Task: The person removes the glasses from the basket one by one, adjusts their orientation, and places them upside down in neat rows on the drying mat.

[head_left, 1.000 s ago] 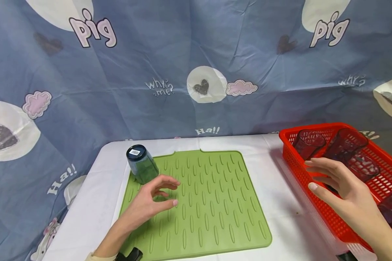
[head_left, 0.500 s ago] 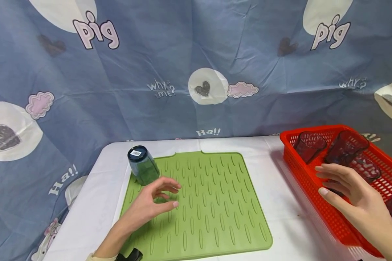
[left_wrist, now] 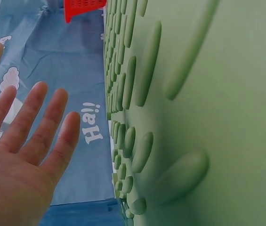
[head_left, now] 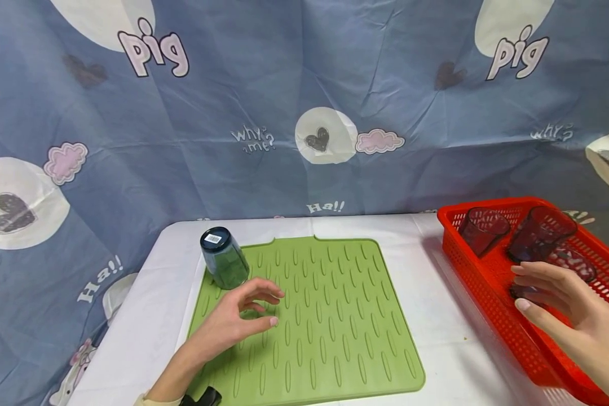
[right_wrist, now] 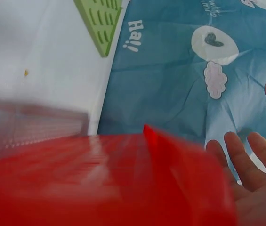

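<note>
Though seemingly far from finished, had one dark glass (head_left: 225, 260) upside down on the far left corner of the green mat (head_left: 330, 327), judged done, and several other glasses (head_left: 542, 232) left in the red basket (head_left: 469, 265). Held left hand (head_left: 241, 316) over the mat, right hand (head_left: 581, 324) over the basket, both with fingers and thumb apart, gripping nothing.

Seen from my head and both wrists.
My head camera looks forward and down across the table (head_left: 416, 282) to the printed blue cloth (head_left: 264, 180); tipped sideways, the left wrist's looks low along the green ribbed mat (left_wrist: 227, 117) past my left hand (left_wrist: 24, 160), and the right wrist's sits almost against the red basket (right_wrist: 100, 188). Mat, basket and cloth appear in all three.
</note>
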The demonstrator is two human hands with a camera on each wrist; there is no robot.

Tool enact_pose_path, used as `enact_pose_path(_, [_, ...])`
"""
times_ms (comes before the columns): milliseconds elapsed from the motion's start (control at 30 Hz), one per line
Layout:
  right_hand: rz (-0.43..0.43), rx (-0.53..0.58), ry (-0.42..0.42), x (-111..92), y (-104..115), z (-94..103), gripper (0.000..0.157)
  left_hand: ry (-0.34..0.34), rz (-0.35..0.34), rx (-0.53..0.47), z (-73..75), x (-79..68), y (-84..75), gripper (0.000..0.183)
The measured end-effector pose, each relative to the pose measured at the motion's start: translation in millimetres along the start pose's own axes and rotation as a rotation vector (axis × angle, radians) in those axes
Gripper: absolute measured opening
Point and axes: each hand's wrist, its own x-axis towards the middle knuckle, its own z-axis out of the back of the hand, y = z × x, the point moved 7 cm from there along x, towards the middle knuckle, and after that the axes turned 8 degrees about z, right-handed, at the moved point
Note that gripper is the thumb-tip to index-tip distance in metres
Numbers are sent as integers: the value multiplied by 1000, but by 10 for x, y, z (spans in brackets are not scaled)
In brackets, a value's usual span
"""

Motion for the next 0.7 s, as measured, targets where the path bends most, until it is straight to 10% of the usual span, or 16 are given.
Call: enact_pose_path(700, [128, -33, -120, -57, -296, 336, 69, 5, 5, 11, 6, 2, -3, 39])
